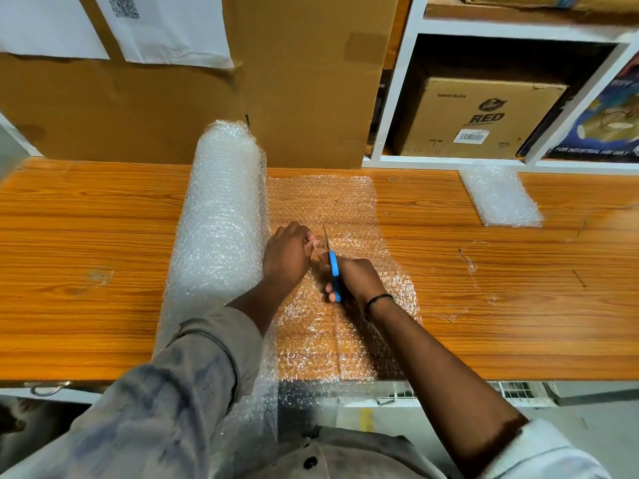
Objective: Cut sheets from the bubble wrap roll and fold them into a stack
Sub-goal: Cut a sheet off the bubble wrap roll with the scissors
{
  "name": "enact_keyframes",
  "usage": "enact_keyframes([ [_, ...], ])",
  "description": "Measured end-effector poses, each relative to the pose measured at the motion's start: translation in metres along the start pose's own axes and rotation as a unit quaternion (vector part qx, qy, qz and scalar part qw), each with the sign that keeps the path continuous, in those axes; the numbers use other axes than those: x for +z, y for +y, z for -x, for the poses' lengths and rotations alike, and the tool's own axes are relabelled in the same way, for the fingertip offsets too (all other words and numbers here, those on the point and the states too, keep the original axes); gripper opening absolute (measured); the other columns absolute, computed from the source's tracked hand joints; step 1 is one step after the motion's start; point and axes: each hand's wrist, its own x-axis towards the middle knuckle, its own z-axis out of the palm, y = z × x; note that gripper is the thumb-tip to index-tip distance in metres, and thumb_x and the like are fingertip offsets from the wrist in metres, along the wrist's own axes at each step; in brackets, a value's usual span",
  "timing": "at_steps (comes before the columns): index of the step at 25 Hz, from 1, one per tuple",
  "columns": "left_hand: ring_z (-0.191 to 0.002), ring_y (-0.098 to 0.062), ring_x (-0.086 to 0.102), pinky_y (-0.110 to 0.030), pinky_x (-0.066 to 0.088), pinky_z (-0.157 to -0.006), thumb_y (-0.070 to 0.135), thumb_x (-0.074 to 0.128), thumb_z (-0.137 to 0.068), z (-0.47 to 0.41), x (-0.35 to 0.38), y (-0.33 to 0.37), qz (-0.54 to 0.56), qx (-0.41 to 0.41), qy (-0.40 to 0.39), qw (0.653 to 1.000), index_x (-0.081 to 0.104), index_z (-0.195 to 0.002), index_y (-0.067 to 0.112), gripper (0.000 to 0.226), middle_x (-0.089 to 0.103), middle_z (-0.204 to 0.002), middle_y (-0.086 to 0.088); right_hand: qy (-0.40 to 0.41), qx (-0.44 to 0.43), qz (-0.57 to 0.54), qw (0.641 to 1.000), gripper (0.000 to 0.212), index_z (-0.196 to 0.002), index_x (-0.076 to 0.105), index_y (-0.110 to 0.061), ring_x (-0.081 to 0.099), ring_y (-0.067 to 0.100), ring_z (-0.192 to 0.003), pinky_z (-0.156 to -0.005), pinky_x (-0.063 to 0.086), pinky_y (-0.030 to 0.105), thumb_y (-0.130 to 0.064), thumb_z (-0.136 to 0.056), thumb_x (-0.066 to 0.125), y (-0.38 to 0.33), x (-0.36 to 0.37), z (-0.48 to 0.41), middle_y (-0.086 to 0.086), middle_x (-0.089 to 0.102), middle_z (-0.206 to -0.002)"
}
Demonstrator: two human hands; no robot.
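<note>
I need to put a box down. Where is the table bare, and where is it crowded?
The table is bare left of the roll, out to its left end, and on the right between the sheet and the folded stack, also nearer than that stack. The middle is crowded: roll, sheet, left hand, and right hand with scissors.

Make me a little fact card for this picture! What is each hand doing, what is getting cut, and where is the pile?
Left hand: pinches the unrolled clear bubble wrap sheet beside the blades
Right hand: grips the blue-handled scissors
Cutting: the sheet, partway across, next to the big clear bubble wrap roll
Pile: folded bubble wrap stack, far right on the orange wooden table
</note>
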Motion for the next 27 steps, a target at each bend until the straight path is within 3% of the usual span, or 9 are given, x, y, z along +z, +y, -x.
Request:
enact_keyframes([
  [2, -0.097, -0.024, 0.057, -0.043, 0.049, -0.079, 0.023, 0.062, -0.097, 0.002, 0.0, -0.001, 0.009, 0.003, 0.006, 1.0, 0.067, -0.103, 0.02, 0.008, 0.064, -0.106, 0.001, 0.001, -0.005, -0.001, 1.0, 0.05, -0.082, 0.077, 0.005, 0.062, 0.029, -0.054, -0.066, 0.06, 0.044, -0.045, -0.079, 0.081, -0.003, 0.004, -0.004, 0.022, 0.07, -0.066],
  [9, -0.091, -0.021, 0.058, -0.038, 0.048, -0.073, 0.019, 0.062, -0.096, 0.004, -0.003, 0.001, 0.021, 0.017, 0.027, 0.999, 0.067, -0.102, 0.02, 0.008, 0.065, -0.104, 0.001, 0.044, -0.017, 0.037, 0.998, 0.046, -0.079, 0.076, 0.008, 0.063, 0.026, -0.048, -0.061, 0.059, 0.039, -0.038, -0.083, 0.079, -0.007, 0.008, -0.02, 0.019, 0.071, -0.063],
  [13, -0.089, -0.019, 0.058, -0.037, 0.048, -0.071, 0.021, 0.062, -0.098, 0.004, -0.002, 0.0, 0.024, 0.019, 0.037, 0.999, 0.067, -0.101, 0.021, 0.006, 0.064, -0.103, 0.003, 0.059, -0.039, 0.087, 0.994, 0.032, -0.069, 0.072, 0.002, 0.057, 0.015, -0.038, -0.051, 0.045, 0.023, -0.026, -0.083, 0.078, -0.006, 0.004, -0.026, 0.008, 0.064, -0.05],
  [21, -0.092, -0.018, 0.059, -0.032, 0.043, -0.072, 0.016, 0.063, -0.096, 0.003, 0.002, -0.004, 0.018, 0.022, 0.047, 0.998, 0.066, -0.109, 0.019, 0.014, 0.064, -0.109, 0.002, 0.04, -0.016, 0.031, 0.999, 0.041, -0.086, 0.077, 0.006, 0.062, 0.027, -0.049, -0.052, 0.052, 0.028, -0.036, -0.083, 0.078, -0.018, 0.004, -0.038, 0.017, 0.071, -0.063],
  [27, -0.09, -0.017, 0.06, -0.028, 0.036, -0.069, 0.021, 0.062, -0.098, 0.002, 0.002, -0.006, 0.022, 0.03, 0.058, 0.998, 0.067, -0.106, 0.019, 0.01, 0.064, -0.105, 0.003, 0.062, -0.043, 0.083, 0.994, 0.036, -0.061, 0.071, -0.004, 0.063, 0.026, -0.053, -0.057, 0.047, 0.033, -0.031, -0.083, 0.075, -0.019, 0.006, -0.048, 0.021, 0.071, -0.064],
])
